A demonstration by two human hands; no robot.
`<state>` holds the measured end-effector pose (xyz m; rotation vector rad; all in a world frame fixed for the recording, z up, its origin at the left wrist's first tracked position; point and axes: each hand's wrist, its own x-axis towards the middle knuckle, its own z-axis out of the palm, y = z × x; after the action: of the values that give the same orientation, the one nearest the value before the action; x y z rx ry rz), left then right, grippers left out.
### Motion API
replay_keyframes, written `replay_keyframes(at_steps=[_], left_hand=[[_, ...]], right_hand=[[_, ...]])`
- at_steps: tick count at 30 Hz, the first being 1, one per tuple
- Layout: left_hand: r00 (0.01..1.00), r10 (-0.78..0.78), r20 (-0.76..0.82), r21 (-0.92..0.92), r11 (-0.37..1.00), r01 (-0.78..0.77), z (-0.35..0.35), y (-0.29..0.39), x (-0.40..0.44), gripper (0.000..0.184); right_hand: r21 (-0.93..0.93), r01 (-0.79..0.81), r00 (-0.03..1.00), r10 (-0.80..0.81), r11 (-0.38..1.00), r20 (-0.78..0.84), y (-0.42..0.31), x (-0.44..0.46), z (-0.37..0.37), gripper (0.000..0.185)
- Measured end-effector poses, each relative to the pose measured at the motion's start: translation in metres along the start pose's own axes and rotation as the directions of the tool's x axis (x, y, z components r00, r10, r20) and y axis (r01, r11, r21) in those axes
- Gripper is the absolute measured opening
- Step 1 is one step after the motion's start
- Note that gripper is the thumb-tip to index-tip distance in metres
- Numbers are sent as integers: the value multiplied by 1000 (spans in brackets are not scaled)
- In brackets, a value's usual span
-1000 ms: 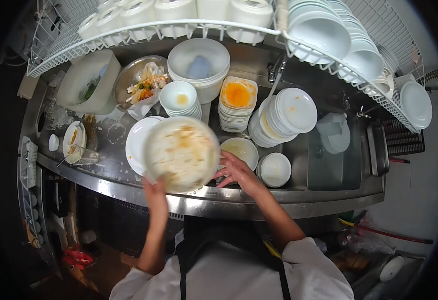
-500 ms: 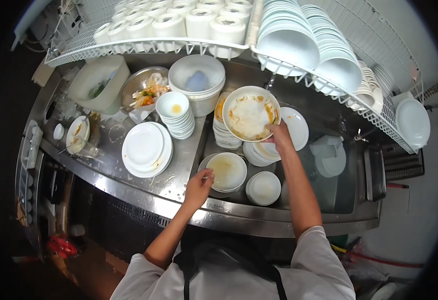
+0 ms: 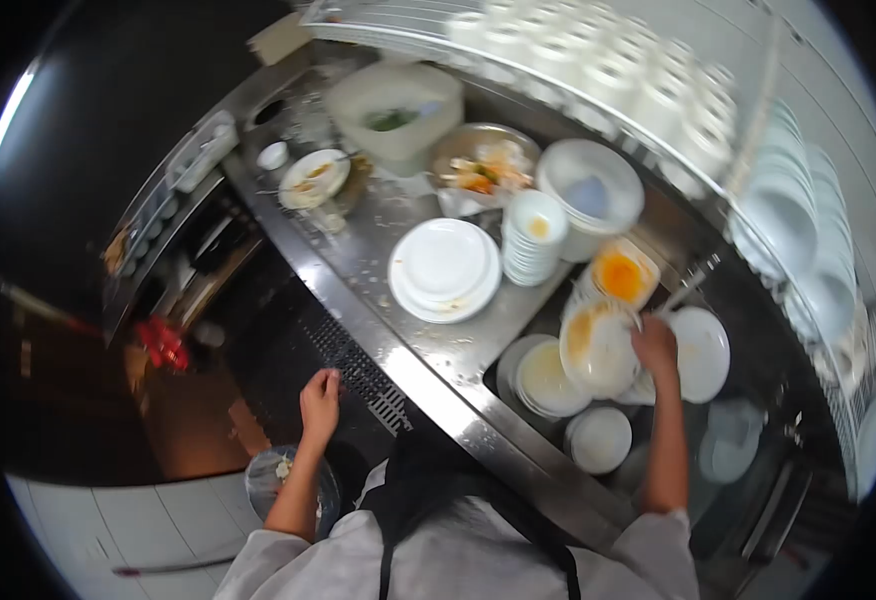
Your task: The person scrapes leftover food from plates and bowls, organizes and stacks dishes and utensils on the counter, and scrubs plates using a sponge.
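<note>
My right hand [image 3: 655, 347] grips the rim of a white bowl [image 3: 603, 360] with an orange-brown smear inside. The bowl is tilted and blurred, held over the sink among stacked dishes. Close by are a stack of bowls with yellowish liquid in the top one [image 3: 548, 380], a small bowl stack [image 3: 599, 440], a white plate [image 3: 700, 355] and a dish with orange residue [image 3: 622, 277]. My left hand [image 3: 319, 405] is away from the dishes, in front of the counter, its fingers curled closed. What they hold, if anything, cannot be made out. Below it stands a bucket [image 3: 333, 495] with food scraps.
Stacked plates [image 3: 445, 270] and small bowls [image 3: 533, 240] stand on the steel counter. Behind them are a steel bowl of food scraps [image 3: 488, 170], white tubs [image 3: 590, 195] and a cloudy container [image 3: 395, 115]. A wire rack [image 3: 558, 85] with cups and bowls overhangs the back.
The view has swung left. My left hand has moved off the bowl stack and out past the counter's front edge. The bowl in my right hand is lower and tilted, with less residue showing.
</note>
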<state>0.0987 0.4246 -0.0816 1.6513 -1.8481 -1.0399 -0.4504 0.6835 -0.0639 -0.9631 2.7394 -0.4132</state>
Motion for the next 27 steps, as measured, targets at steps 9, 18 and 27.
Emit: replay_keyframes(at_steps=[9,18,27], left_hand=[[876,346,-337,429,884,-185,-82,17,168,21],[874,443,-198,421,844,-332,-63,56,487,24],[935,322,152,567,746,-349,-10,44,678,20]], right_hand=[[246,-510,843,421,824,336,69,-55,162,52],[-217,-472,857,502,855,115,80,-81,209,58],[79,-638,764,642,766,-57,-97,-98,109,32]])
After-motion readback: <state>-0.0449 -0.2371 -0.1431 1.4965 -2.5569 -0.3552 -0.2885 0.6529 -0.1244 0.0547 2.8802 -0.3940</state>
